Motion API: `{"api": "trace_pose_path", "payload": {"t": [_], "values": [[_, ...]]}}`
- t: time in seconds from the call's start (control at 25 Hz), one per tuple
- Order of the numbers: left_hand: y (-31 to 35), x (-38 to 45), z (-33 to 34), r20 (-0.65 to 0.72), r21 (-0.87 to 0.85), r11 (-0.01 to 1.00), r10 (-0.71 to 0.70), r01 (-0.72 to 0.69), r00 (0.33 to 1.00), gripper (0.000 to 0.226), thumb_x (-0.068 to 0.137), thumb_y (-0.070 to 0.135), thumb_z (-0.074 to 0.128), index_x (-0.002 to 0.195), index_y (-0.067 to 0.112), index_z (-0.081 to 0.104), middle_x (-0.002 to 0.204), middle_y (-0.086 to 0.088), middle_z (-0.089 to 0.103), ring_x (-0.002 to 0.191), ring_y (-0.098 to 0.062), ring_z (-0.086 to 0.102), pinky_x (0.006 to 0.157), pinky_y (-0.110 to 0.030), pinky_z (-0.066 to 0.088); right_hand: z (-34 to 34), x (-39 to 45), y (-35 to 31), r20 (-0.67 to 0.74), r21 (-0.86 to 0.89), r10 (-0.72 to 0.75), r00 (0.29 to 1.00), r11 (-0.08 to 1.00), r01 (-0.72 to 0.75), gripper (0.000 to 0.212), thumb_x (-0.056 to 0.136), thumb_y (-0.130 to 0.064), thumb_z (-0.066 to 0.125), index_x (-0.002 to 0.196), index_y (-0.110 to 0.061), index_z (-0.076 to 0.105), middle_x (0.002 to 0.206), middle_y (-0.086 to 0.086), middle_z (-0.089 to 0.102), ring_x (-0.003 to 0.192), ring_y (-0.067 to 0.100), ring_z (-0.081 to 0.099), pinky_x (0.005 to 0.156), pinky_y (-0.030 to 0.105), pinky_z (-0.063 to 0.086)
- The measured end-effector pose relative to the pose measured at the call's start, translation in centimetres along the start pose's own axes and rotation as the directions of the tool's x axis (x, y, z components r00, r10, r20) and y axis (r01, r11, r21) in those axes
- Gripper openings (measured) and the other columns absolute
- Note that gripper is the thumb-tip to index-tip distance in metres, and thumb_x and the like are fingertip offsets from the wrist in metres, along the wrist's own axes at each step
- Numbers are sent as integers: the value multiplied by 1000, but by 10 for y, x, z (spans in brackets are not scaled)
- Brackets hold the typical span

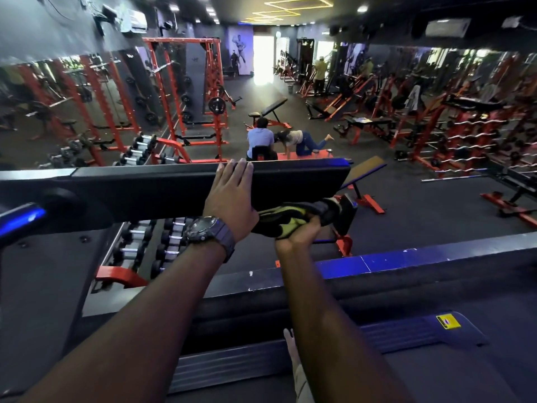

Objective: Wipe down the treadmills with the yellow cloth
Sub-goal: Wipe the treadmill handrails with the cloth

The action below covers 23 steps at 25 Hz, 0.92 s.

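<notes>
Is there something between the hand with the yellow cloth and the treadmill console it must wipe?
Nothing visible. The right hand grips the yellow cloth right under the treadmill console, and the left hand rests flat on its back.

No wording can be read anywhere — the yellow sticker (448,321) on the treadmill's dark side rail (406,333) carries a round symbol and print too small and blurred to make out.

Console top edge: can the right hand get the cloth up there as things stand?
Probably yes. The right hand grips the yellow cloth just under the console, near its right end. Nothing blocks the way up; the left hand rests flat further left.
</notes>
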<state>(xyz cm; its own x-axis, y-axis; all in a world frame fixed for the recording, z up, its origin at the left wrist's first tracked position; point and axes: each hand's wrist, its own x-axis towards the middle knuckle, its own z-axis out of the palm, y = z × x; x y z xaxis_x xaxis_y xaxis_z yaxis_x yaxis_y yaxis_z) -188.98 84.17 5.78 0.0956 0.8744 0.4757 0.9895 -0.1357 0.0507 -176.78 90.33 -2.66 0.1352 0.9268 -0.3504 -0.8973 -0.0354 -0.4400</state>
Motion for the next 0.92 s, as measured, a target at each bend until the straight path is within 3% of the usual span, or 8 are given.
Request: {"api": "trace_pose_path", "payload": {"t": [0.16, 0.28, 0.36, 0.44, 0.56, 0.64, 0.76, 0.92], "values": [[-13, -1, -7, 5, -46, 997, 62, -62, 998, 80, 75, 7, 57, 150, 8, 29, 158, -9, 28, 148, -25, 20, 123, -34, 7, -19, -14, 8, 39, -146, 119, 992, 983, -112, 32, 97, -29, 35, 91, -13, 62, 79, 8, 66, 75, 25, 63, 73, 32, 51], [-30, 4, -17, 64, -87, 986, 147, -142, 987, 77, 74, 0, 53, 148, 7, 34, 155, -12, 34, 146, -26, 26, 122, -37, 15, -31, -11, -7, -62, -13, 71, 996, 997, -72, 35, 102, -32, 34, 87, -18, 63, 81, 4, 67, 76, 21, 61, 77, 30, 49], [-39, 4, -22, 56, -107, 973, 211, -204, 976, 73, 72, 2, 44, 145, 5, 40, 152, -13, 38, 144, -28, 32, 120, -42, 22, -18, -30, 9, 24, 42, 143, 989, 989, -144, 54, 106, -29, 27, 76, -25, 71, 79, -1, 68, 72, 14, 64, 77, 24, 48], [-56, -4, -25, 47, -89, 965, 250, -245, 967, 76, 69, 15, 32, 143, 4, 43, 151, -12, 40, 142, -27, 35, 119, -46, 25, -3, -61, 51, 76, -144, 258, 963, 959, -245, 73, 105, -15, 24, 53, -28, 73, 63, -10, 70, 56, 4, 66, 68, 22, 51], [-99, -24, -34, 53, -3, 972, 236, -236, 970, 78, 66, 7, 47, 144, 4, 40, 151, -16, 39, 140, -30, 37, 117, -49, 28, 8, -77, 78, 99, -238, 422, 901, 889, -390, 39, 95, -10, 31, 75, -12, 65, 70, 7, 67, 56, 20, 65, 60, 29, 52], [-120, -33, -41, 75, 40, 979, 197, -200, 978, 88, 62, -10, 53, 146, 3, 35, 152, -18, 36, 142, -32, 34, 117, -50, 27, -2, -60, 71, 74, -105, 348, 935, 935, -339, 34, 98, -15, 32, 78, -14, 59, 64, 4, 66, 53, 17, 64, 54, 24, 51], [-117, -38, -42, 57, -3, 992, 128, -128, 990, 84, 64, -9, 57, 145, 1, 36, 152, -19, 36, 143, -33, 32, 120, -43, 20, 5, -55, 73, 91, 104, 313, 945, 941, -322, 37, 102, -18, 29, 80, -16, 59, 58, 0, 67, 50, 14, 65, 51, 19, 52], [-110, -38, -47, 26, -126, 984, 128, -124, 991, 76, 70, 20, 40, 144, 1, 40, 151, -13, 38, 143, -25, 31, 121, -39, 18, 24, -94, 118, 147, -258, 515, 845, 844, -469, 30, 95, -12, 35, 85, -7, 63, 72, 10, 69, 62, 23, 66, 62, 28, 55]]}}
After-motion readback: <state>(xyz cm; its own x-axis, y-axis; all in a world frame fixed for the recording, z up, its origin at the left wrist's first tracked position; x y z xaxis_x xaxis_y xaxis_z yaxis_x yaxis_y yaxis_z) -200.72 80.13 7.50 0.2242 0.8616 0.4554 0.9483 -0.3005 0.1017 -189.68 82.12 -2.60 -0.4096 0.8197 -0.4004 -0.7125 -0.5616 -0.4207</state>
